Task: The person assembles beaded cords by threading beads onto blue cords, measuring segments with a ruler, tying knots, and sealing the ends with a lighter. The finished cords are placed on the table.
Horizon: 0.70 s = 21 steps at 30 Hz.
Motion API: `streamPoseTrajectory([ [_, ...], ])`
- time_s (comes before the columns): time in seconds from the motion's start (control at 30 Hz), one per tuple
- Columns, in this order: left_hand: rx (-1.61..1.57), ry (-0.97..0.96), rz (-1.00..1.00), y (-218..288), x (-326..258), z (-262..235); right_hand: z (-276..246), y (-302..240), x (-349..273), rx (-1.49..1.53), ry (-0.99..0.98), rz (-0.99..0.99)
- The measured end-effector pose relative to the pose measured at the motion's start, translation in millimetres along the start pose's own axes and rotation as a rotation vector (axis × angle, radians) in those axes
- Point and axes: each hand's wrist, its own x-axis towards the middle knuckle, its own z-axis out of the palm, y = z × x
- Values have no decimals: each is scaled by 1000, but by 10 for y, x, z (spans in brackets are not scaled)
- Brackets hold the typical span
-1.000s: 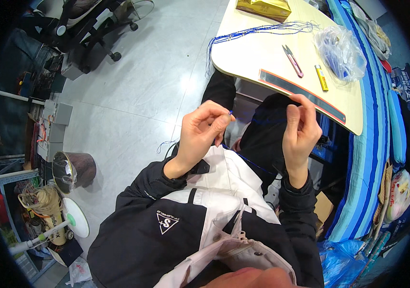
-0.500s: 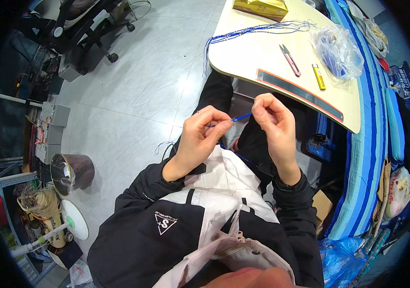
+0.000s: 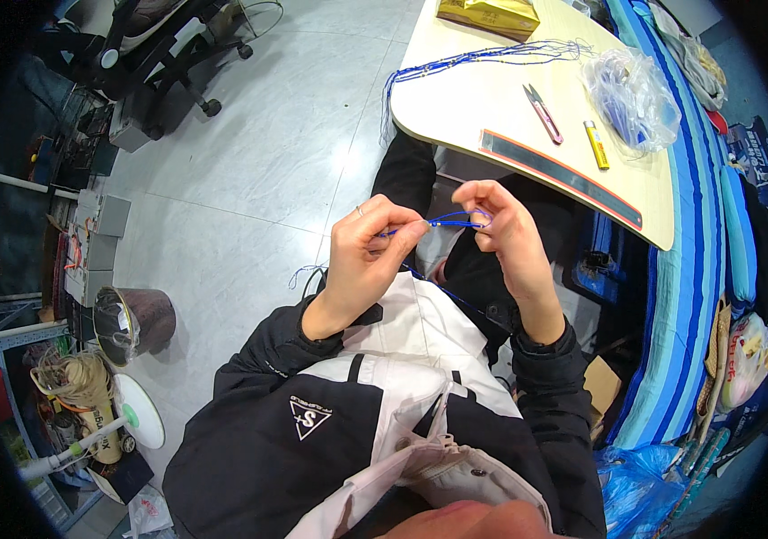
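Note:
A thin blue cord [image 3: 454, 223] is stretched between my two hands above my lap, and a small loop shows in it. My left hand [image 3: 369, 260] pinches the cord between thumb and forefinger, beside a tiny light spot on it. At the loop's other end, my right hand [image 3: 512, 235] has its fingers bent round the cord, the thumb partly hidden. Loose cord hangs below my left hand and over my lap. More blue cords [image 3: 469, 61] lie bundled along the table, some drooping over its left edge.
On the pale table [image 3: 447, 112] are thread snips [image 3: 543, 115], a small yellow cylinder [image 3: 596, 145], a dark red-edged ruler [image 3: 559, 178], a clear plastic bag [image 3: 633, 99] and a golden box [image 3: 492, 16]. A bin [image 3: 137, 323] and an office chair [image 3: 186, 76] stand to the left.
The cord was a short taut line between my pinching fingers; now it shows as an open loop. My right fingers have loosened and spread, and my left hand has shifted slightly left.

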Motion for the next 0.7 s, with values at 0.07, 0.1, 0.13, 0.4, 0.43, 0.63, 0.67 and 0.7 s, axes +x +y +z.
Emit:
streamPoseTrajectory([
  [0.07,-7,0,-6,-6,-10,5,34,-14,-30,-158,16,-62],
  [0.1,-19,-1,-14,-12,-17,7,44,-17,-33,-196,25,-57],
  [0.13,-32,-2,-22,-19,-26,5,45,-29,-46,-222,38,-76],
  [0.4,32,-86,-4,-106,-12,-36,25,-27,-11,-79,179,-1],
  [0.43,33,-79,-5,-102,-17,-36,42,-15,-14,6,143,-18],
  [0.63,17,-96,4,-66,-32,-24,60,58,-8,-206,35,64],
  [0.67,15,-106,13,-68,-28,-21,39,67,-8,-282,-30,112],
  [0.7,6,-107,37,-76,-18,-15,37,93,6,-304,-92,82],
])
